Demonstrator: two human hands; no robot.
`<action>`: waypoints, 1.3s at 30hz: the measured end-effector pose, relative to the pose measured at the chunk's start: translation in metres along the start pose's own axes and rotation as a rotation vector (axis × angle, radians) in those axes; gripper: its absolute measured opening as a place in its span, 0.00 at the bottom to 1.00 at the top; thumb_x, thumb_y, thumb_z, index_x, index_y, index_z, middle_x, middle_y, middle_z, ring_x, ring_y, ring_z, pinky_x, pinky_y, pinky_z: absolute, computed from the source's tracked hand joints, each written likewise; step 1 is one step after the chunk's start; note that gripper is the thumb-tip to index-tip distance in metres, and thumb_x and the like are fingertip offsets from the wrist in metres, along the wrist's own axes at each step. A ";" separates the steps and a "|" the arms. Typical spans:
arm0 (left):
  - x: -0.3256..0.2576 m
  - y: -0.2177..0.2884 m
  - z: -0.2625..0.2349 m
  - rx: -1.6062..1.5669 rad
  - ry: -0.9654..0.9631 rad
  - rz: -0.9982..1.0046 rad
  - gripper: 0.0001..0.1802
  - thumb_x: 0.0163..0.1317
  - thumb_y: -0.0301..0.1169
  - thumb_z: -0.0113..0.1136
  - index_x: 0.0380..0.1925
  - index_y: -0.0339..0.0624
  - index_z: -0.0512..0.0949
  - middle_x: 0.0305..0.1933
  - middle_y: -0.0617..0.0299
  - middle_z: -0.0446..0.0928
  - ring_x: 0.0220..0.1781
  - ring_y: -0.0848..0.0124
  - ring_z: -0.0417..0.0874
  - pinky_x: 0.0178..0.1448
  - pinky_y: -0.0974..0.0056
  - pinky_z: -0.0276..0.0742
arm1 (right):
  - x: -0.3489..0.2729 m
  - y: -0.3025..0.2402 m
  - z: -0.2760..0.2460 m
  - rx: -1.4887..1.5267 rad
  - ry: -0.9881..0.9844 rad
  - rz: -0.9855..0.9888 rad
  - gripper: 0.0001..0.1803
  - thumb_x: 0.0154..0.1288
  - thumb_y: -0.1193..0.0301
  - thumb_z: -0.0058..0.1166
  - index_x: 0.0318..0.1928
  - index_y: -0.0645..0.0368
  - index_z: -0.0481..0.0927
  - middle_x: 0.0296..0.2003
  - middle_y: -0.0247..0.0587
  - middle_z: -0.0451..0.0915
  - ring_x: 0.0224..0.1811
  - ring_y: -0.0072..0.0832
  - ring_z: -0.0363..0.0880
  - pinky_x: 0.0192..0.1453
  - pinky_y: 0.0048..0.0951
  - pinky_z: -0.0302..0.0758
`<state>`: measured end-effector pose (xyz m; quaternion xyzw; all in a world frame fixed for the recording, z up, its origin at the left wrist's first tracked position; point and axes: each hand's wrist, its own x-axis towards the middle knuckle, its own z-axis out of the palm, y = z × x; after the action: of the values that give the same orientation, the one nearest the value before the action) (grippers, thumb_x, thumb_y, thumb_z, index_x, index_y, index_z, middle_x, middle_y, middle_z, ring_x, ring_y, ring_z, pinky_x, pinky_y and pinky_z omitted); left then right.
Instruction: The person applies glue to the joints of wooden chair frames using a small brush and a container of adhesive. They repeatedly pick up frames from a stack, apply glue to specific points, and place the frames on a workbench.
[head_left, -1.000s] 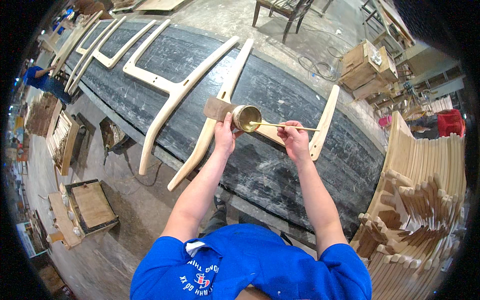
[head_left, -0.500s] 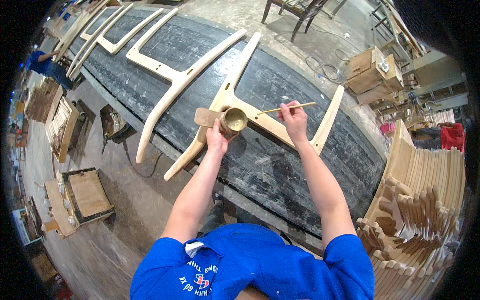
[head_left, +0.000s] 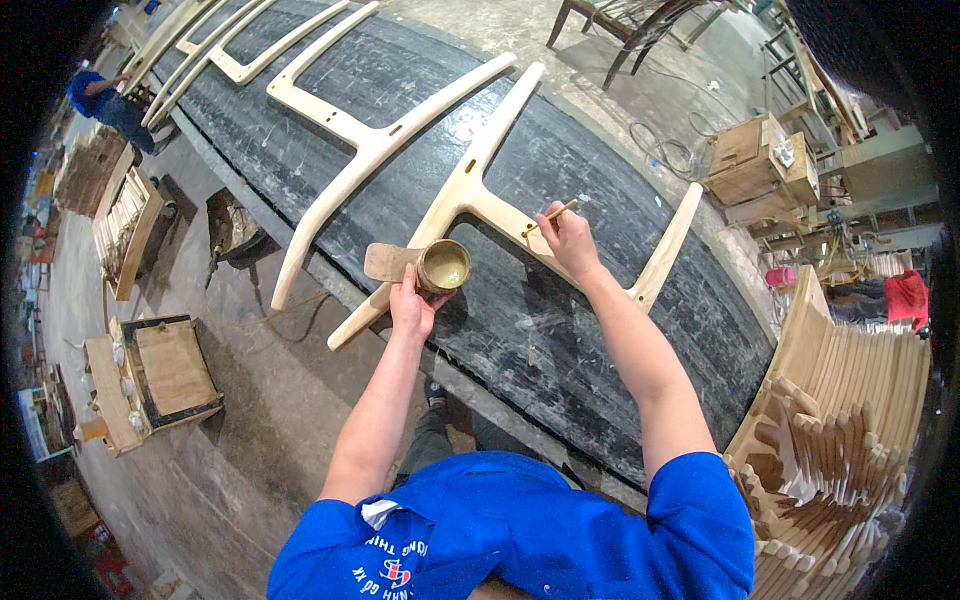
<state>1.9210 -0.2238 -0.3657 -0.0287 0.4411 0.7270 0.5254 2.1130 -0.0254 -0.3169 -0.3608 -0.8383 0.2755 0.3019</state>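
My left hand (head_left: 412, 308) grips a round cup (head_left: 425, 278) with pale, creamy liquid in it. Against the cup's left side is a flat wooden paddle (head_left: 387, 262), close to my thumb. Between the fingers of my right hand (head_left: 568, 242) is a thin wooden stick (head_left: 566, 208). Its lower end is at a small hole in the crossbar of a pale wooden chair-like frame (head_left: 487, 205); whether it goes into the hole I cannot tell. The frame lies flat on a dark, scuffed table (head_left: 590, 350), and the cup is held over one of its curved legs.
Another wooden frame (head_left: 362, 150) lies just to the left, with several more farther along the table. Stacked curved wooden pieces (head_left: 850, 400) stand at the right. A wooden box (head_left: 745, 165) is beyond the table, a low stool-like box (head_left: 172, 370) at left. A person in blue (head_left: 100, 105) stands far left.
The cup in my left hand has moved left and slightly down, away from the crossbar. My right hand has shifted a little left, and the stick is now steeper, its end at the hole.
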 end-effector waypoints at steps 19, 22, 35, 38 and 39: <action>-0.025 -0.015 -0.004 0.009 -0.004 0.056 0.19 0.68 0.42 0.44 0.52 0.42 0.65 0.52 0.58 0.71 0.51 0.61 0.76 0.46 0.46 0.78 | 0.024 0.007 -0.015 -0.009 -0.266 -0.028 0.08 0.59 0.69 0.50 0.30 0.60 0.68 0.25 0.53 0.73 0.32 0.50 0.74 0.35 0.43 0.71; -0.021 -0.017 0.017 0.099 -0.017 0.212 0.17 0.67 0.41 0.46 0.51 0.46 0.66 0.51 0.62 0.72 0.49 0.66 0.76 0.44 0.49 0.78 | 0.021 0.009 -0.032 -0.088 -0.308 -0.135 0.06 0.59 0.71 0.49 0.30 0.61 0.69 0.26 0.52 0.74 0.31 0.51 0.74 0.35 0.43 0.71; -0.067 -0.011 0.135 0.508 -0.315 0.488 0.15 0.66 0.37 0.51 0.46 0.41 0.73 0.44 0.67 0.74 0.42 0.78 0.75 0.39 0.70 0.76 | -0.101 -0.062 -0.099 0.842 0.153 0.258 0.06 0.66 0.72 0.48 0.35 0.62 0.71 0.29 0.39 0.78 0.32 0.21 0.77 0.39 0.23 0.76; -0.079 -0.018 0.154 0.453 -0.387 0.429 0.15 0.66 0.37 0.51 0.47 0.41 0.72 0.44 0.67 0.73 0.43 0.78 0.75 0.39 0.70 0.77 | -0.117 -0.061 -0.118 0.830 0.356 0.234 0.07 0.66 0.70 0.48 0.34 0.60 0.70 0.27 0.39 0.78 0.29 0.21 0.78 0.36 0.24 0.77; -0.081 -0.025 0.160 0.425 -0.412 0.424 0.15 0.66 0.37 0.51 0.48 0.42 0.72 0.44 0.67 0.73 0.43 0.78 0.75 0.39 0.70 0.77 | -0.122 -0.056 -0.122 0.922 0.361 0.308 0.07 0.66 0.69 0.48 0.34 0.60 0.69 0.26 0.39 0.78 0.27 0.22 0.78 0.34 0.24 0.77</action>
<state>2.0439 -0.1746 -0.2429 0.3203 0.4636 0.7022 0.4353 2.2428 -0.1226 -0.2354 -0.3512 -0.5018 0.5909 0.5251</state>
